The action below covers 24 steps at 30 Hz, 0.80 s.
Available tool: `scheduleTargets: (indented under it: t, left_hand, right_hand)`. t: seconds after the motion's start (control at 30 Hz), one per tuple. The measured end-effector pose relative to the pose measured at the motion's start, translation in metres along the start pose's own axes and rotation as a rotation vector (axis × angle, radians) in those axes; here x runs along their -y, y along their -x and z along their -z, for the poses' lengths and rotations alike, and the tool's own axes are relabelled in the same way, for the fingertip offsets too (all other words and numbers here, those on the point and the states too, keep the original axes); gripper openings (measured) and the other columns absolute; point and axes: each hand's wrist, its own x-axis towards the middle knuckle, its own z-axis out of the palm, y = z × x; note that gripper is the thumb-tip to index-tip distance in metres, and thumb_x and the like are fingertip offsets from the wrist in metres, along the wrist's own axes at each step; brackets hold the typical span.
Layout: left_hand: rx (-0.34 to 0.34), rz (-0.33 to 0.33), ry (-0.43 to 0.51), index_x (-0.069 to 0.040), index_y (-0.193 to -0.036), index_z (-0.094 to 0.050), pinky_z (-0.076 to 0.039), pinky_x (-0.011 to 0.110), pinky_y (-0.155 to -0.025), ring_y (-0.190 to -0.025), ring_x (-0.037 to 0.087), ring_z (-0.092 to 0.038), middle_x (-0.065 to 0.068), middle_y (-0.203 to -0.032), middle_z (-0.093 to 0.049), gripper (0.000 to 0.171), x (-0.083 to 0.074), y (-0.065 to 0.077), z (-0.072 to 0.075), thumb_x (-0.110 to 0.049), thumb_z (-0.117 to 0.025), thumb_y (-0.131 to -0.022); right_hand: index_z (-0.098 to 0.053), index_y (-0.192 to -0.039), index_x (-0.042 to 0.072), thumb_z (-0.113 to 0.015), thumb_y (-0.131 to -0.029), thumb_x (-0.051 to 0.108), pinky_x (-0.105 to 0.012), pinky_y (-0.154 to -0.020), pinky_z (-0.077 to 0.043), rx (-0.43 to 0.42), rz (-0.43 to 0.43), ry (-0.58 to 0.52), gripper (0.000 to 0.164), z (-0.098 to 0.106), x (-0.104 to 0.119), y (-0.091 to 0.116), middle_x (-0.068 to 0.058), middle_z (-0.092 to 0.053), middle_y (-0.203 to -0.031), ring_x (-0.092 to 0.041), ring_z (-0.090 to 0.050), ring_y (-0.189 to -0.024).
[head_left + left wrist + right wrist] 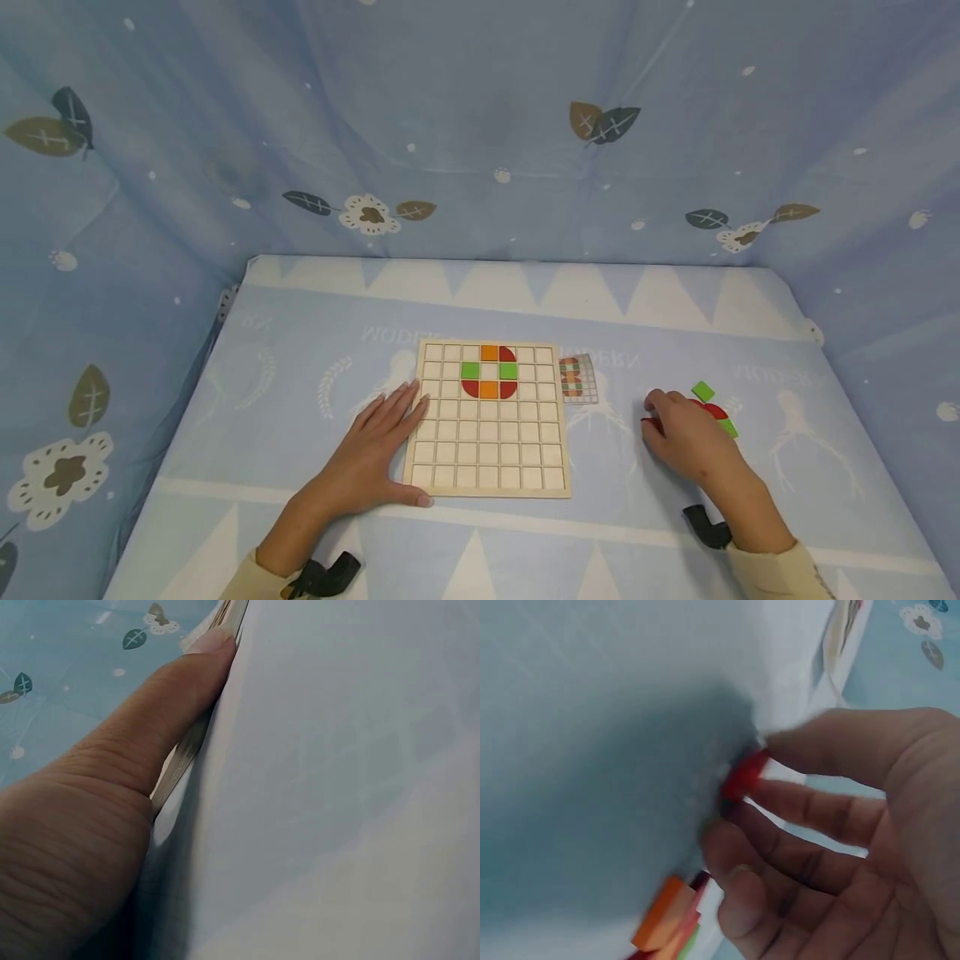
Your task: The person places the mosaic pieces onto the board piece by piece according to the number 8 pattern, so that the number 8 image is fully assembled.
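Observation:
A wooden grid board (487, 458) lies on the table, its upper cells holding a ring of orange, red and green tiles (489, 389). My left hand (375, 462) rests along the board's left side, fingers straight at the edge and thumb by the lower left corner. In the left wrist view the thumb (180, 686) lies against the board's edge. My right hand (686, 433) is over the table to the right, pinching a red tile (744, 776) between thumb and fingertips. Loose green and red tiles (716, 411) lie beside that hand, partly hidden by it.
A small pattern card (587, 390) with a printed grid sits against the board's right edge. In the right wrist view, orange, red and green tiles (664, 915) lie below the fingers. Blue patterned cloth (480, 125) hangs behind the table and at both sides.

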Motion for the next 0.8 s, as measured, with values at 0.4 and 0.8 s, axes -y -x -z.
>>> scheduleTargets:
  t: [0.4, 0.8]
  left_hand:
    - [-0.039, -0.027, -0.003, -0.011, -0.168, -0.023, -0.006, 0.047, -0.126, -0.161, 0.027, -0.009, 0.008, -0.176, -0.009, 0.135, -0.001, 0.001, 0.000, -0.084, -0.076, -0.068]
    - [-0.046, -0.024, 0.004, -0.011, -0.168, -0.024, -0.003, 0.044, -0.126, -0.161, 0.027, -0.010, 0.008, -0.175, -0.010, 0.135, -0.001, 0.000, -0.001, -0.084, -0.077, -0.067]
  right_hand:
    - [-0.070, -0.102, 0.000, -0.072, -0.095, 0.004, -0.040, -0.066, -0.053, -0.084, -0.024, -0.132, 0.009, -0.004, -0.006, 0.001, -0.005, -0.067, -0.083, -0.019, -0.056, -0.070]
    - [-0.074, -0.109, -0.002, -0.071, -0.089, 0.002, -0.034, -0.065, -0.050, 0.002, 0.006, -0.152, 0.021, 0.007, -0.006, 0.010, 0.004, -0.061, -0.077, -0.016, -0.054, -0.073]
